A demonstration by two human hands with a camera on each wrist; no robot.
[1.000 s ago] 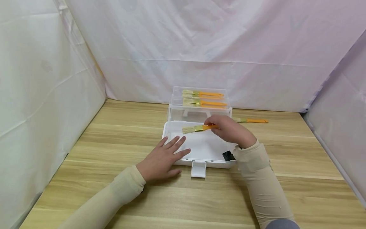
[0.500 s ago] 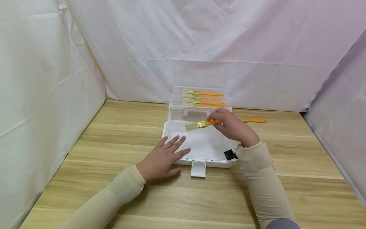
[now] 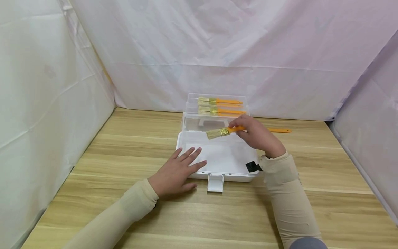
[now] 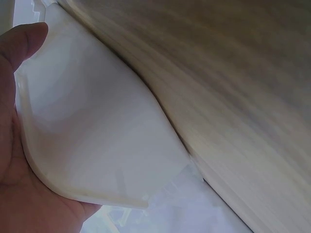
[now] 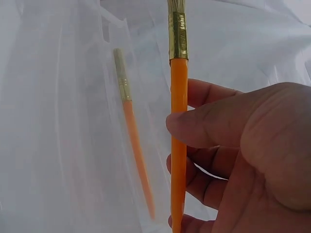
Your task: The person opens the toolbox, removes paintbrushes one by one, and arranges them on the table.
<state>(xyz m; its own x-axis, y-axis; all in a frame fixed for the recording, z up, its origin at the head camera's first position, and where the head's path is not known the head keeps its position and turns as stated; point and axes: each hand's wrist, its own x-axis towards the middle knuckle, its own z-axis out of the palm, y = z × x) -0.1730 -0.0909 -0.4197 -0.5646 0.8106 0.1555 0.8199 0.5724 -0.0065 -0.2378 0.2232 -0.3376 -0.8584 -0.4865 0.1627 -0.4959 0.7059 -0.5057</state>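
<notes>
Orange-handled paintbrush with pale bristles and gold metal ferrule (image 3: 225,131), pinched between the right hand's (image 3: 256,136) thumb and fingers (bristles outward), above the open white plastic box (image 3: 224,159), left hand (image 3: 177,171) spread at the box's near left corner.

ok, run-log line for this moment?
right hand: holds paintbrush over open white case | left hand: spread on near-left corner | other brushes: clear rear section | one brush: table, right of case

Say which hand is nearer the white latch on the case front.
Left. The left hand rests at the near left corner of the case, thumb just left of the white latch; the right hand is farther back and right, holding a brush.
</notes>
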